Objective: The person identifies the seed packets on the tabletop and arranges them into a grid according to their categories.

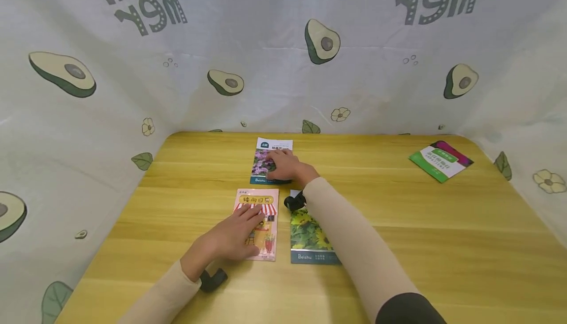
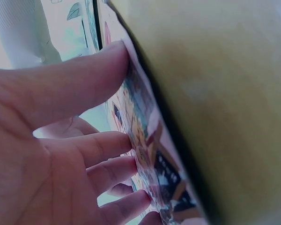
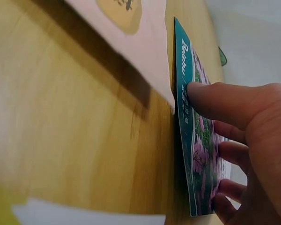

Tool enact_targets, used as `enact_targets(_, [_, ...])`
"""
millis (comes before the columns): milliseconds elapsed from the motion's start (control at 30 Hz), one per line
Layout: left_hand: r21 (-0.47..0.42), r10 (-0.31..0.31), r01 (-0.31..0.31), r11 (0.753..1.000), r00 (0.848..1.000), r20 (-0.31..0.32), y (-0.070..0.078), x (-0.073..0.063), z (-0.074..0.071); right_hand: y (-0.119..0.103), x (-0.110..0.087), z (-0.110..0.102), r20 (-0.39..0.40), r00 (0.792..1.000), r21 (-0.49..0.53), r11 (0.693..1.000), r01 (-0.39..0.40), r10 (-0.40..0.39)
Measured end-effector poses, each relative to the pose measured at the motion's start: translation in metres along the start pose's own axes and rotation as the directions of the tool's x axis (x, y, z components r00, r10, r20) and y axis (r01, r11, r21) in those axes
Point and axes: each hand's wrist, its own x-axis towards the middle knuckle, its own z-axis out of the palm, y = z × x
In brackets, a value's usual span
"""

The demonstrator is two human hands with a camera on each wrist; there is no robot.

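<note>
We list: left hand (image 1: 232, 235), fingers spread, resting on pink dwarf-sunflower packet (image 1: 271, 226); right hand (image 1: 288, 166), fingers spread, touching purple-flowered Beishu packet (image 1: 259, 162), just beyond it on the table (image 1: 390, 201). Risk: dragging fingertips could skew either packet.

Cannot see yellow-flower packet (image 1: 310, 233) wholly, being covered partly by right sleeve (image 1: 354, 240). Cannot read small print (image 1: 267, 257) on pink packet (image 1: 271, 230), partly hidden under left hand (image 1: 234, 235), also cropped in right wrist view.

Left fingers (image 2: 105, 147) extended, right fingers (image 3: 233, 153) farther forward
</note>
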Motion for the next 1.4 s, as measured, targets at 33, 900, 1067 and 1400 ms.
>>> enact_targets(33, [0.002,0.001,-0.001,1.000,1.000,-0.002,0.000,0.000,-0.001,-0.002,0.000,0.000,-0.002,1.000,0.004,1.000,-0.001,0.001])
enact_targets(900, [0.003,0.013,-0.013,1.000,1.000,-0.020,-0.006,0.001,0.004,-0.022,0.017,0.009,-0.044,0.998,-0.052,0.998,0.033,-0.036])
enact_targets(1067, [0.006,0.021,-0.021,1.000,1.000,-0.021,-0.004,0.002,0.003,-0.022,0.015,0.008,-0.051,0.998,-0.078,0.997,0.020,-0.024])
enact_targets(1400, [-0.005,-0.011,0.011,1.000,1.000,-0.012,-0.001,0.000,0.001,-0.014,0.008,-0.002,-0.124,0.991,-0.039,0.998,0.049,-0.054])
